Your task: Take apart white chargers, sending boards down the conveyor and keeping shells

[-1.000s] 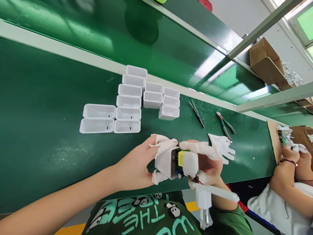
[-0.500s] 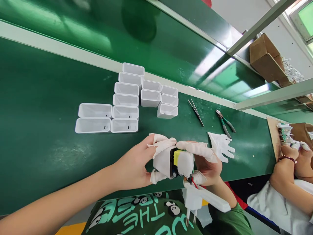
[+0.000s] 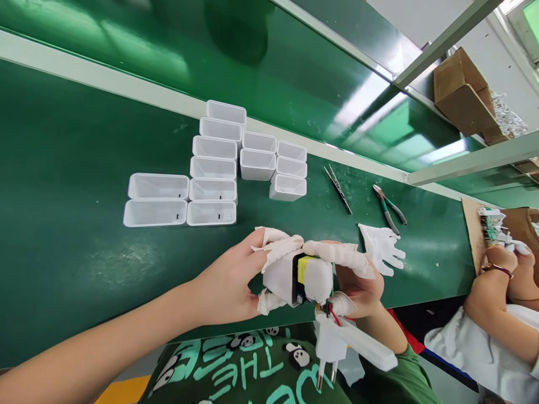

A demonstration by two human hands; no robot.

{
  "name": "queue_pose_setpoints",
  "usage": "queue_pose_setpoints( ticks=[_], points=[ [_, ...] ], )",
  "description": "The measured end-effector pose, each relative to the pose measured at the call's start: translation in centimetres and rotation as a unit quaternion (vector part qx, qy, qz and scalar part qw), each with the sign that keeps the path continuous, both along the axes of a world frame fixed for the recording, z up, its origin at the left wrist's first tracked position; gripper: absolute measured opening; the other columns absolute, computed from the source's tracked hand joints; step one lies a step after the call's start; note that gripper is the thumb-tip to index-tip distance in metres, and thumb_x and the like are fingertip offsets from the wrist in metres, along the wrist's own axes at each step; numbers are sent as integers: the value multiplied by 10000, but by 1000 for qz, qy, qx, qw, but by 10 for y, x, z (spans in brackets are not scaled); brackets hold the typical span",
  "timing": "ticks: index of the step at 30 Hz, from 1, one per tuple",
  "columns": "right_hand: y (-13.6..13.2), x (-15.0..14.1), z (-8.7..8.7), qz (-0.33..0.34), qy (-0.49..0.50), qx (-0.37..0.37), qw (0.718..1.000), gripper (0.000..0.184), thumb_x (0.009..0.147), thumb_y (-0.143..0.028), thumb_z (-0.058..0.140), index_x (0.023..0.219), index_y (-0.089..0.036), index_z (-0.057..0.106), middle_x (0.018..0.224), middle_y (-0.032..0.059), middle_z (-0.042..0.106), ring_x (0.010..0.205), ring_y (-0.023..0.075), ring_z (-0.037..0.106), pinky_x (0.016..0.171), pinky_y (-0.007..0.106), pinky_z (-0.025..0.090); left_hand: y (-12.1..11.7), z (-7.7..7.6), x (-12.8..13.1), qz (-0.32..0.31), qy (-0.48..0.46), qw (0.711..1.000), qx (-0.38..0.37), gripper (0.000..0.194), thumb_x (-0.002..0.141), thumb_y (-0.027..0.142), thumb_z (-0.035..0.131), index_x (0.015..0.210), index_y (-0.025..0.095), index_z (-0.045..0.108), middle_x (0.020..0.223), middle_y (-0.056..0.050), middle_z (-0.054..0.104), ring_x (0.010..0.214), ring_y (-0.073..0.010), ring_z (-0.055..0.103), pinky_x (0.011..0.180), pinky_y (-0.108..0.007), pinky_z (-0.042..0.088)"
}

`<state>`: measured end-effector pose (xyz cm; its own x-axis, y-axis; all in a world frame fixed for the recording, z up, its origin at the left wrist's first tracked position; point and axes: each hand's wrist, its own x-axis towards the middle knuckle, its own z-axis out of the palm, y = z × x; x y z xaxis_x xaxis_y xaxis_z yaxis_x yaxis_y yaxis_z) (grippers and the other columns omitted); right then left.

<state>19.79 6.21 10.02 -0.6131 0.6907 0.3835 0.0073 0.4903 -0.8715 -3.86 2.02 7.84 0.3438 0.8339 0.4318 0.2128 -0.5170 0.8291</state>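
Observation:
My left hand, its fingertips wrapped in white finger covers, grips a white plastic housing with its open end facing right. Opposite it, my right hand, likewise with covered fingers, holds a circuit board with a yellow transformer and a white block. The left edge of the board assembly sits at the housing's mouth. Below hangs a white part with a two-pin plug, joined by red and black wires. How far the board reaches inside is hidden.
Several white open housings stand in rows on the green bench. Tweezers, cutting pliers and a white glove lie to the right. A co-worker's hands work at far right. A cardboard box sits on the shelf.
The view has shifted slightly, so the bench items appear a little higher. Both hands keep the same hold, and the housing and board stay almost unchanged relative to each other.

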Motion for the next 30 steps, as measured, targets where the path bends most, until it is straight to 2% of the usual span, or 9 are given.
queue_pose_setpoints(
  ticks=[8, 12, 15, 17, 20, 22, 26, 28, 30],
  points=[
    [-1, 0, -1, 4, 1, -17, 1000, 638, 870, -481, 722, 1439, -278, 516, 1306, 122, 679, 1184, 301, 663, 983, 437, 563, -1, -1, -2, -7, 13, 1000, -14, 616, 893, 206, 639, 1457, 251, 397, 1252, -128, 574, 1170, -271, 578, 913, -359, 563],
    [0, 1, 0, 6, -16, 5, 1000, 681, 846, -458, 760, 1445, -248, 512, 1295, 124, 682, 1148, 285, 674, 993, 419, 559, 1, 4, -1, -13, 12, 1000, -10, 607, 890, 184, 640, 1446, 239, 403, 1233, -125, 571, 1132, -242, 602, 912, -323, 560],
    [1, 0, 4, 13, -43, 22, 999, 661, 868, -473, 733, 1447, -244, 510, 1314, 121, 668, 1200, 295, 645, 1032, 433, 534, 1, 4, -1, -14, -2, 1000, -16, 591, 893, 167, 623, 1440, 236, 412, 1220, -118, 577, 1116, -223, 613, 922, -303, 556],
    [1, -2, 8, 16, -66, 17, 998, 711, 862, -480, 738, 1477, -254, 463, 1382, 125, 619, 1239, 304, 616, 1044, 443, 522, 1, 2, -1, -23, 0, 999, -23, 609, 886, 172, 632, 1447, 236, 404, 1218, -118, 595, 1138, -240, 613, 947, -326, 554],
    [3, -4, 16, 39, -101, -15, 994, 853, 841, -466, 767, 1544, -270, 325, 1464, 131, 536, 1237, 287, 604, 1003, 408, 538, 0, -1, -2, -42, -13, 998, -52, 716, 858, 221, 675, 1490, 235, 340, 1311, -142, 599, 1220, -308, 594, 1021, -418, 531],
    [5, -5, 21, 71, -122, -5, 990, 774, 898, -411, 718, 1545, -264, 321, 1403, 124, 583, 1205, 262, 613, 1008, 387, 521, 0, -1, -2, -67, -46, 993, -90, 826, 849, 247, 698, 1539, 243, 243, 1369, -156, 584, 1230, -327, 604, 1038, -454, 522],
    [9, -5, 26, 128, -139, 54, 981, 488, 1024, -348, 515, 1486, -221, 424, 1154, 117, 664, 1092, 210, 613, 961, 338, 516, 0, 5, -1, -145, -57, 976, -151, 958, 838, 227, 733, 1573, 284, 121, 1316, -131, 635, 1176, -288, 651, 983, -414, 563],
    [7, -6, 23, 133, -149, 67, 978, 410, 1026, -355, 510, 1410, -213, 503, 1078, 112, 646, 1031, 196, 594, 905, 308, 526, 1, 7, -1, -165, -36, 975, -142, 937, 828, 240, 746, 1562, 305, 168, 1283, -107, 654, 1142, -274, 669, 937, -384, 590],
    [5, -8, 16, 93, -153, 75, 981, 332, 994, -340, 578, 1301, -214, 568, 1026, 95, 632, 979, 191, 585, 859, 296, 531, 1, 6, -2, -113, -13, 988, -109, 872, 806, 321, 773, 1525, 308, 281, 1257, -96, 663, 1083, -281, 689, 886, -390, 612]
  ],
)
